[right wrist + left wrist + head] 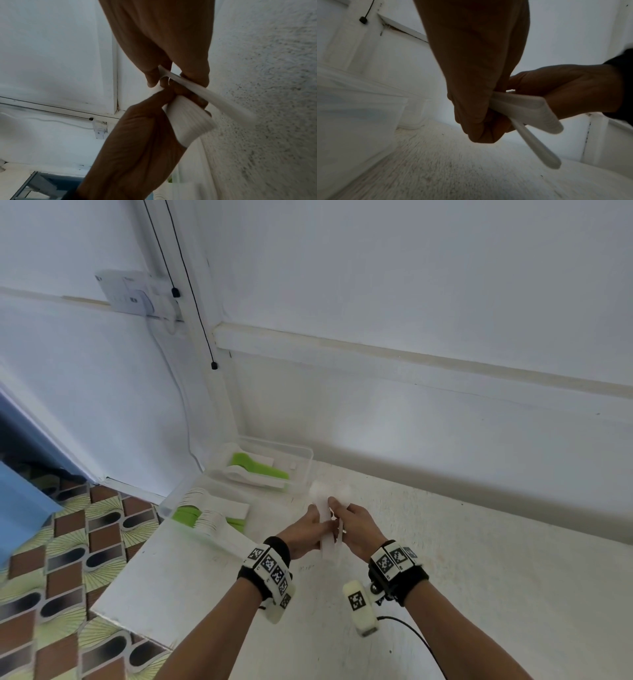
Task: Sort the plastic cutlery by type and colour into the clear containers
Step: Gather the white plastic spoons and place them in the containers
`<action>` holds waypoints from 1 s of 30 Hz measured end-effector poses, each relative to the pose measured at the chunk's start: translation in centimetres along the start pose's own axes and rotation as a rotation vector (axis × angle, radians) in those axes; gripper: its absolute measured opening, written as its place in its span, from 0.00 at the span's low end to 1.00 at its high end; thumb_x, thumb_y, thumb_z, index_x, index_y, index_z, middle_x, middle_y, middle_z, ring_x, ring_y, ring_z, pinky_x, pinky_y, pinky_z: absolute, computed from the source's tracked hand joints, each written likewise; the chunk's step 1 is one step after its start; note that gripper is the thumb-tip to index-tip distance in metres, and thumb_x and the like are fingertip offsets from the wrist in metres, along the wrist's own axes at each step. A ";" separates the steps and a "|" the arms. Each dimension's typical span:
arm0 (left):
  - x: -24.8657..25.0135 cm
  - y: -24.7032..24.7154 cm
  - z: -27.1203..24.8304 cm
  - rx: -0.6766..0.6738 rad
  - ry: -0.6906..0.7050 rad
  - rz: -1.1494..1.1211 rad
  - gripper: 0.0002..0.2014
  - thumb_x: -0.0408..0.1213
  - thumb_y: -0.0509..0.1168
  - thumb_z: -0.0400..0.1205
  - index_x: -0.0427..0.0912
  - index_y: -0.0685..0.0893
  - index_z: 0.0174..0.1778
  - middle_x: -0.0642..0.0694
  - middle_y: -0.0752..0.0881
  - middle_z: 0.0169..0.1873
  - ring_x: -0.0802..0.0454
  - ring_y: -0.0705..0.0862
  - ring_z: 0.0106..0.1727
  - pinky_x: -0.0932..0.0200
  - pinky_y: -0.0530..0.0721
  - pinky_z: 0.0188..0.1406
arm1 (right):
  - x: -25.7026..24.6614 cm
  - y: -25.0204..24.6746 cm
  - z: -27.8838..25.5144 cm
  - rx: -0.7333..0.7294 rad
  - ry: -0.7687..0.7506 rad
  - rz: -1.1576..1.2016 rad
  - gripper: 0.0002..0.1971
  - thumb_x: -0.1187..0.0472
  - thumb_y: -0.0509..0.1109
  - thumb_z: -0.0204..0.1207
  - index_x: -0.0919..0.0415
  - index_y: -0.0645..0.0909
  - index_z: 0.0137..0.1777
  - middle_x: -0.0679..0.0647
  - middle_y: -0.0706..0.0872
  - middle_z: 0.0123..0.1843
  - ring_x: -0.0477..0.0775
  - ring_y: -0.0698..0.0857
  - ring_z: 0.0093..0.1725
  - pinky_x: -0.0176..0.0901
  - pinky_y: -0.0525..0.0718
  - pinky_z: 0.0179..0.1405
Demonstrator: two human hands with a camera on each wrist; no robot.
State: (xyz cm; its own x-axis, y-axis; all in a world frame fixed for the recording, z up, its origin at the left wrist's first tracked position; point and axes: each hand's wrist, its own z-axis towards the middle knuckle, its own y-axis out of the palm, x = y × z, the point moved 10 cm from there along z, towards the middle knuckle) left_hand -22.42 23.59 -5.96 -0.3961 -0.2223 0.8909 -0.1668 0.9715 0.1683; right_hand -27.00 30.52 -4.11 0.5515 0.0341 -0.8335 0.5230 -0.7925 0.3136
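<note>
Above the white table point(445, 559) my two hands meet over a stack of white plastic spoons point(324, 537). My left hand point(313, 525) grips the stack by its handles point(527, 106); their bowls point away from me. My right hand point(342, 518) pinches a single white spoon point(214, 96) that angles off the stack point(188, 120). Its handle point(537, 146) hangs free below. Two clear containers stand to the left. The far container point(301, 455) holds green and white spoons. The near container point(164, 510) holds white and green forks.
The table's left edge point(126, 563) drops to a patterned floor. A white wall point(411, 419) runs close behind the table, with a wall socket and hanging black cords at upper left. A black cable trails from my right wrist.
</note>
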 end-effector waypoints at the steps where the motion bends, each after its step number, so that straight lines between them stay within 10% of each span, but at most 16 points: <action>1: -0.1 -0.1 -0.1 0.007 -0.002 -0.005 0.29 0.43 0.70 0.84 0.43 0.67 0.78 0.39 0.86 0.63 0.45 0.89 0.58 0.49 0.89 0.55 | 0.0 0.2 0.0 -0.006 0.011 -0.032 0.16 0.58 0.65 0.89 0.72 0.85 0.62 0.62 0.92 0.51 0.59 0.92 0.48 0.47 0.89 0.41; 9: -0.4 -0.1 -0.7 0.050 -0.008 -0.074 0.19 0.32 0.61 0.89 0.36 0.66 0.75 0.41 0.82 0.59 0.53 0.84 0.45 0.61 0.84 0.44 | 0.3 -0.6 1.0 0.130 0.162 -0.085 0.18 0.50 0.55 0.89 0.63 0.80 0.58 0.53 0.78 0.42 0.50 0.75 0.38 0.43 0.70 0.37; 16: -0.5 0.8 -1.1 0.052 0.004 0.154 0.49 0.53 0.65 0.82 0.46 0.38 0.89 0.44 0.67 0.84 0.48 0.72 0.81 0.46 0.75 0.79 | 0.3 1.2 0.5 0.058 0.178 -0.196 0.32 0.41 0.59 0.88 0.60 0.66 0.84 0.54 0.72 0.80 0.56 0.70 0.81 0.50 0.66 0.77; 21: 0.2 0.2 -1.2 0.085 0.063 0.222 0.33 0.43 0.67 0.85 0.41 0.62 0.84 0.43 0.79 0.73 0.47 0.80 0.73 0.43 0.79 0.75 | 0.1 0.8 0.7 0.041 0.129 -0.270 0.24 0.48 0.60 0.89 0.63 0.76 0.76 0.56 0.79 0.76 0.54 0.76 0.71 0.42 0.65 0.63; 25: 0.2 -0.4 -1.2 0.097 -0.009 0.126 0.16 0.33 0.63 0.87 0.39 0.75 0.71 0.44 0.84 0.51 0.50 0.83 0.48 0.55 0.83 0.52 | -0.5 0.6 0.6 -0.004 0.141 -0.083 0.20 0.50 0.48 0.87 0.57 0.81 0.58 0.50 0.87 0.65 0.53 0.75 0.66 0.57 0.65 0.66; 30: 1.4 1.6 -2.2 -0.128 -0.025 -0.267 0.04 0.30 0.63 0.85 0.39 0.79 0.54 0.43 0.77 0.34 0.48 0.77 0.35 0.55 0.79 0.36 | -0.2 1.7 -0.2 -0.229 0.130 0.101 0.26 0.48 0.57 0.88 0.67 0.76 0.76 0.59 0.87 0.68 0.58 0.81 0.39 0.47 0.78 0.33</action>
State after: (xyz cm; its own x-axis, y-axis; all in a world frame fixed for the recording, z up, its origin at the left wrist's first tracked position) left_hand -21.28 24.99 -3.55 -0.3763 -0.4717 0.7974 -0.1535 0.8805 0.4485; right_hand -26.12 29.26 -3.32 0.6791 0.0514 -0.7322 0.5864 -0.6381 0.4990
